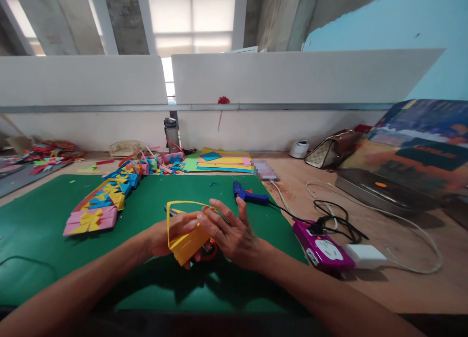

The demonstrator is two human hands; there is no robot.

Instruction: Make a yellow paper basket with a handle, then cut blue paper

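A small yellow paper basket (192, 242) with a thin strip handle is held above the green mat (146, 290). My left hand (166, 234) grips it, with fingers over its top and fingertips showing underneath. Against the basket's right side rests my right hand (234, 234), its fingers stretched and the thumb raised. Behind and below the hands lies a pair of scissors (211, 251), mostly hidden, with a red handle loop. Just beyond my right hand, a blue glue gun (250, 195) lies on the mat.
On the left stands a row of finished paper baskets with bows (91, 221). Coloured sheets (226, 161) and paper scraps (170, 166) lie at the back, near a bottle (171, 134). A purple power strip (321, 247), cables and a dark case (383, 190) occupy the right.
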